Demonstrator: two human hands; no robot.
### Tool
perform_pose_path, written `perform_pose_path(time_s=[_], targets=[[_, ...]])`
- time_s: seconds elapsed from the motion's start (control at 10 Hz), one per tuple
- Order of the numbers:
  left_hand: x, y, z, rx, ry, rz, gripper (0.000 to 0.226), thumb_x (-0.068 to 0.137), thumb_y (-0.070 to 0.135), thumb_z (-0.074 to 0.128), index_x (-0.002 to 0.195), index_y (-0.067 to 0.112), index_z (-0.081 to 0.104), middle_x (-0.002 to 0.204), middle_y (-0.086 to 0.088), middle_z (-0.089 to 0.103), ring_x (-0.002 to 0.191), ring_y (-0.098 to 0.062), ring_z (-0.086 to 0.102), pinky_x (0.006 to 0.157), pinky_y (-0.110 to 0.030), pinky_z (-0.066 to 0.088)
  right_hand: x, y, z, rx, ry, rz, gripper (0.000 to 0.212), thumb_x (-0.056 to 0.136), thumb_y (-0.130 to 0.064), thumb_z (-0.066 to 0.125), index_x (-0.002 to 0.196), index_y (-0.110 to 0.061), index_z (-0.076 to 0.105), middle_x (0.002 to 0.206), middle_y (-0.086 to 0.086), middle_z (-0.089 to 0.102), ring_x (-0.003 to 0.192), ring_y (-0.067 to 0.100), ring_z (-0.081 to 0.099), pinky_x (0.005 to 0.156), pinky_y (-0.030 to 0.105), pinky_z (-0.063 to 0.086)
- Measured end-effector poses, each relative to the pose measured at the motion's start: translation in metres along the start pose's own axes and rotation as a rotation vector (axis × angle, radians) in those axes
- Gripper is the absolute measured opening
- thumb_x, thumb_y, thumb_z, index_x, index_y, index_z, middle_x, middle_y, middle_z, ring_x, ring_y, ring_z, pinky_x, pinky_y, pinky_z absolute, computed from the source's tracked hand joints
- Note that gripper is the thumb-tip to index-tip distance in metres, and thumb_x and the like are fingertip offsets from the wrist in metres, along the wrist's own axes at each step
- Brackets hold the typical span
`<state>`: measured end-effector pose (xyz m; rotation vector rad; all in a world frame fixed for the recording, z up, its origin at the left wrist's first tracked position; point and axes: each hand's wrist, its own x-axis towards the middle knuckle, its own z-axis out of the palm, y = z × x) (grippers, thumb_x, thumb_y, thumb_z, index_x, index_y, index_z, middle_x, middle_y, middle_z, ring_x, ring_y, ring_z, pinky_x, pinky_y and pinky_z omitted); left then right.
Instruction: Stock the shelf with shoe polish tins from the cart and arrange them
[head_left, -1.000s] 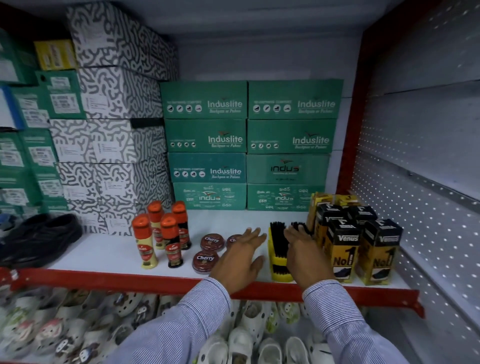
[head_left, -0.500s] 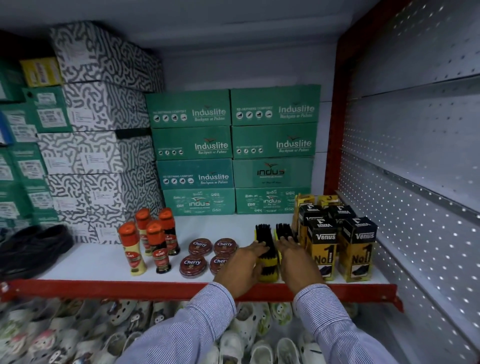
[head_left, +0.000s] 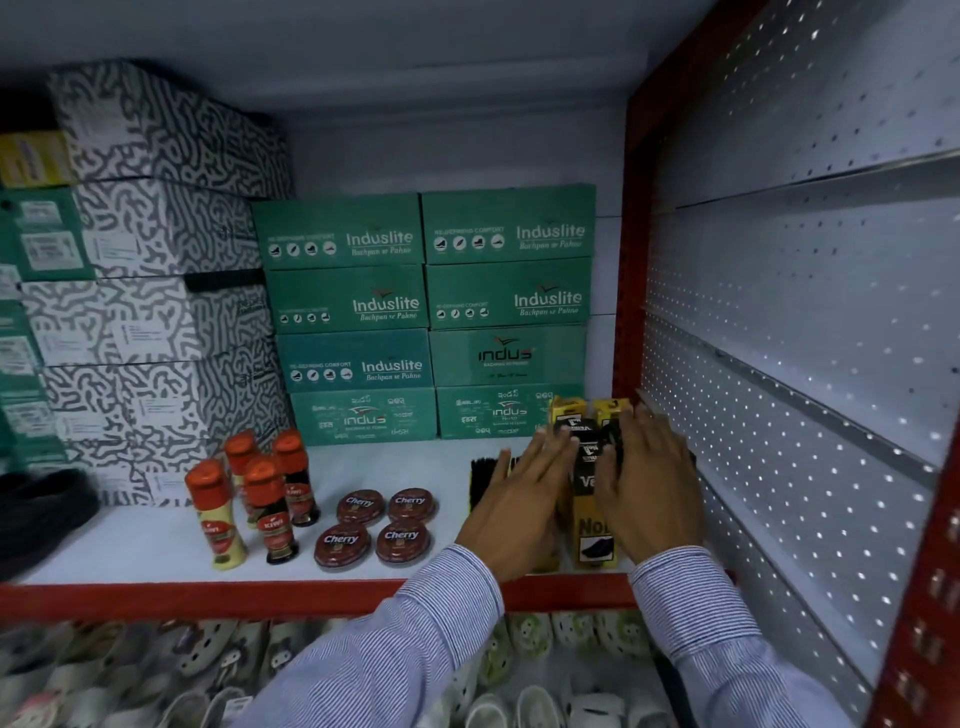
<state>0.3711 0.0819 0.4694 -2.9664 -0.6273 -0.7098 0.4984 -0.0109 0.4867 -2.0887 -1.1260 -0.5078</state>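
Observation:
Several round maroon Cherry polish tins lie flat in a tight square on the white shelf, left of my hands. My left hand rests flat, fingers spread, over the black brush and against the left side of the yellow-and-black Venus boxes. My right hand presses flat on the right side of the same boxes. Neither hand touches a tin. No cart is in view.
Orange-capped Kiwi bottles stand left of the tins. Green Induslite boxes and patterned boxes fill the back. A black shoe lies far left. A perforated panel walls the right. Clogs sit below the red shelf edge.
Both hands have moved right and back, from the brushes to either side of the Venus boxes. The tins have not moved since half a second ago.

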Motion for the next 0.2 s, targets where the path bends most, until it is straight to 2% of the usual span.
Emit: perform_pose_path(time_s=[0.1,0.2], targets=[[0.0061,0.0102,-0.0014,-0.008,-0.07,0.016,0.094,0.079,-0.005,0.057,0.158,0.019,0.01,0.168,0.003,0.008,0.155,-0.016,-0.003,0.126,-0.055,0.005,-0.0009,0.0092,-0.003,-0.055,-0.094,0.053,0.039,0.097,-0.026,0.044,0.126,-0.002,0.053,0.121,0.023,0.064,0.116,0.037,0.054,0.106,0.05,0.042],[0.0079,0.0118,-0.0053,-0.016,-0.075,-0.012,0.091,0.08,-0.005,0.056,0.157,0.02,0.014,0.168,0.004,0.011,0.155,-0.014,-0.003,0.125,-0.058,0.007,0.0008,0.0103,-0.002,-0.07,-0.125,0.03,0.043,0.097,-0.028,0.042,0.131,-0.003,0.05,0.12,0.021,0.065,0.114,0.036,0.055,0.105,0.049,0.042]])
